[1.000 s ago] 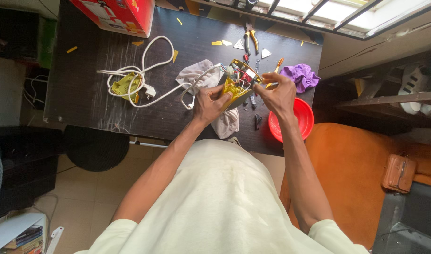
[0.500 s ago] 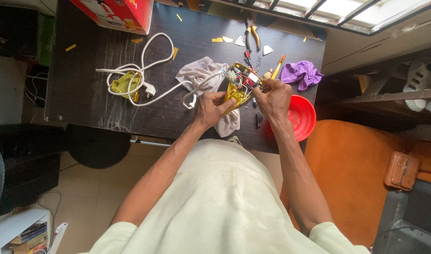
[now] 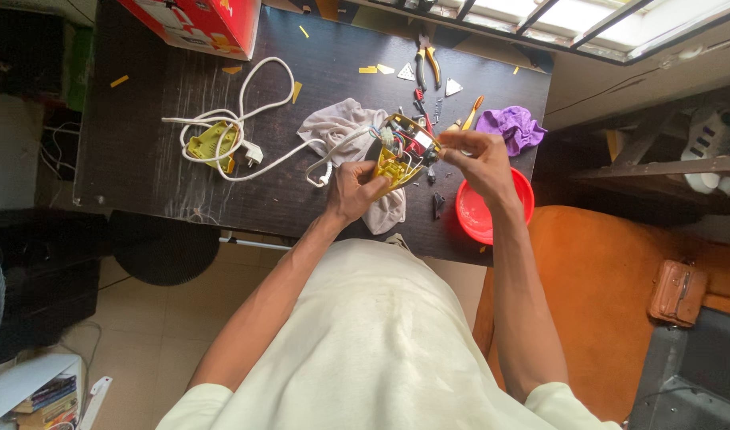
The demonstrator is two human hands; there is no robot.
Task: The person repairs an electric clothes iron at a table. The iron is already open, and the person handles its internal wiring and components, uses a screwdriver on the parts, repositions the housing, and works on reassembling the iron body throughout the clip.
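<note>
An opened yellow electrical device (image 3: 402,151) with exposed wires and small parts is held above the dark table (image 3: 142,159). My left hand (image 3: 355,189) grips its lower yellow shell from below. My right hand (image 3: 475,159) pinches its upper right edge, fingers closed on the inner parts. A white cord (image 3: 253,119) runs from the device leftward in loops to a white plug and a yellow piece (image 3: 210,145). A beige cloth (image 3: 341,127) lies under the device.
A red bowl (image 3: 492,211) sits at the table's right front edge. Pliers (image 3: 427,60), a screwdriver (image 3: 470,115), a purple cloth (image 3: 512,127) and small yellow scraps lie at the back. A red box (image 3: 198,22) stands back left. An orange seat (image 3: 604,295) is at right.
Both hands and the yellow device have stayed nearly in place; the right hand shifted slightly on the device's upper edge.
</note>
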